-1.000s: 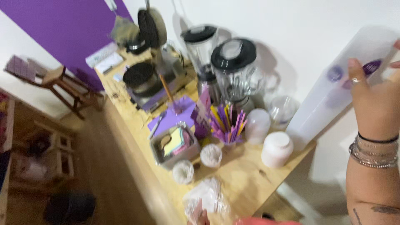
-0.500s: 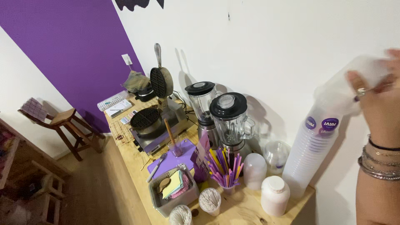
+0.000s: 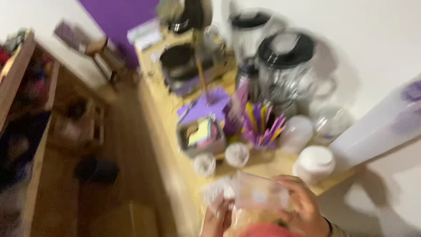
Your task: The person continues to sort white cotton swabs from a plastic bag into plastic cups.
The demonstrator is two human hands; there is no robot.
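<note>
At the near end of the wooden bench point(image 3: 166, 127), low in the blurred view, both hands now meet around one clear plastic cup point(image 3: 258, 193). Half a second ago the right hand was up at the tall stack of cups point(image 3: 377, 131) against the wall; it has come down, so a cup looks to have been pulled free. The right hand point(image 3: 302, 210) has its fingers curled over the cup's far side, holding it; the left hand point(image 3: 218, 217) touches the near edge, though blur hides how firmly it grips. Behind stand a white lidded jar point(image 3: 313, 163), a pot of coloured straws point(image 3: 261, 129) and a blender point(image 3: 285, 66).
</note>
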